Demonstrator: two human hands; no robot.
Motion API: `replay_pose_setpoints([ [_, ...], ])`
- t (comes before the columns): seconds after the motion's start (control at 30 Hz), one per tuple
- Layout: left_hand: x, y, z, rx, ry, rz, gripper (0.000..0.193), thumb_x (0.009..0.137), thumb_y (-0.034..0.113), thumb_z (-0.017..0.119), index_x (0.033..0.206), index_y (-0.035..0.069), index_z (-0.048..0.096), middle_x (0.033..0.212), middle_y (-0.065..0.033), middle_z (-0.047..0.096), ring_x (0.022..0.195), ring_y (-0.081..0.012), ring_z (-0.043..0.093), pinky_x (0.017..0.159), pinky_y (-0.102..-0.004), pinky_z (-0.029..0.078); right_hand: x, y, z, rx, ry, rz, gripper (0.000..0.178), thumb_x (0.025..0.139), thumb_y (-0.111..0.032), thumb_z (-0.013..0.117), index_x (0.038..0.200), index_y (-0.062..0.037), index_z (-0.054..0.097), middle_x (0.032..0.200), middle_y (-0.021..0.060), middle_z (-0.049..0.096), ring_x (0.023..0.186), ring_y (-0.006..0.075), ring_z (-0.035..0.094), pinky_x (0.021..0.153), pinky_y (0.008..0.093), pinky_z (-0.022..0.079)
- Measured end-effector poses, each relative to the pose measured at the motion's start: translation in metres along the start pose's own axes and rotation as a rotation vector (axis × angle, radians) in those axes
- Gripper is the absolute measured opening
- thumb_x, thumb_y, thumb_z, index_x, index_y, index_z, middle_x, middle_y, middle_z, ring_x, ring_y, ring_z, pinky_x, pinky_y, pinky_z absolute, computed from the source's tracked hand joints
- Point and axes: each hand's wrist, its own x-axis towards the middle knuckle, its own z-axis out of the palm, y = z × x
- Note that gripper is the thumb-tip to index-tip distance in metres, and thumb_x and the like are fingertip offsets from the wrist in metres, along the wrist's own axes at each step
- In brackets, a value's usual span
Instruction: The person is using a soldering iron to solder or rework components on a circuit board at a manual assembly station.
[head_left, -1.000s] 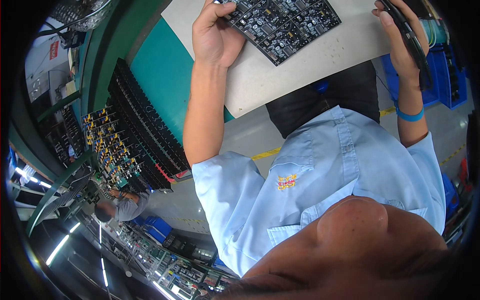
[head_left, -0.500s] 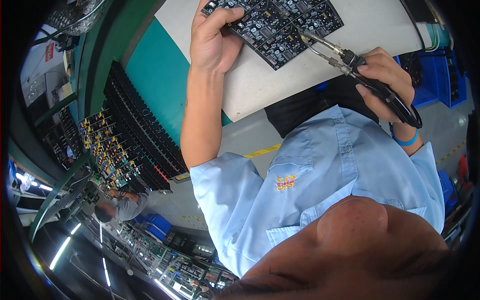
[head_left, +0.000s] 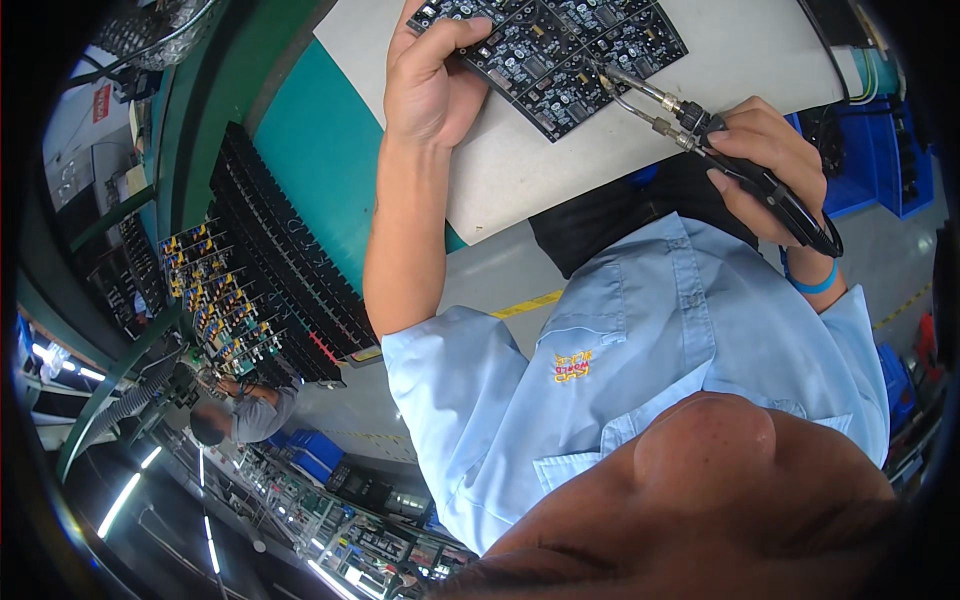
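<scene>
My left hand grips a black printed circuit board panel by its left edge, thumb on top and the other fingers underneath. Small components cover the panel's upper face. In my right hand is a soldering iron with a black handle, its fingers wrapped round the grip. A thin metal tube runs beside the iron's shaft, and both converge on the panel's right part. Whether the tip touches a joint is too small to tell.
Under the panel lies a white sheet on a green mat. Black slotted racks and boards with yellow parts stand at the left. Blue bins are at the right. A co-worker is farther off, lower left.
The soldering iron's tip has shifted slightly left and up over the panel, my right hand moving with it. My left hand and the panel have barely moved.
</scene>
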Motion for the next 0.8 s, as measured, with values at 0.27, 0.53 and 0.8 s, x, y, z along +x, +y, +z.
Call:
replay_pose_setpoints([
  [0.27,0.001,-0.001,0.000,0.010,0.009,-0.006,0.054,0.074,-0.007,0.048,0.127,0.001,0.048,0.118,-0.0188,0.060,0.101,-0.0281,0.059,0.095,-0.0373,0.047,0.008,0.012,-0.025,-0.083,0.104,-0.025,0.040,0.074,0.006,0.069,0.114,0.0040,0.066,0.089,0.0140,0.067,0.075,0.0220,0.058,0.072,0.0290,0.048],
  [0.53,0.001,0.003,0.001,-0.092,0.033,-0.060,0.050,0.076,-0.003,0.047,0.126,0.001,0.051,0.118,-0.0172,0.060,0.103,-0.0276,0.058,0.097,-0.0363,0.044,0.027,0.056,-0.023,-0.276,0.535,0.296,0.041,0.087,-0.004,0.071,0.127,0.0014,0.060,0.111,0.0162,0.069,0.097,0.0219,0.068,0.089,0.0290,0.053],
  [0.8,-0.001,0.005,0.006,-0.217,0.079,-0.109,0.046,0.078,-0.001,0.046,0.124,0.000,0.052,0.119,-0.0160,0.060,0.103,-0.0268,0.057,0.098,-0.0361,0.042,0.021,0.061,-0.023,-0.234,0.616,0.464,0.045,0.084,-0.004,0.068,0.127,0.0021,0.056,0.102,0.0104,0.067,0.085,0.0169,0.062,0.078,0.0246,0.049],
])
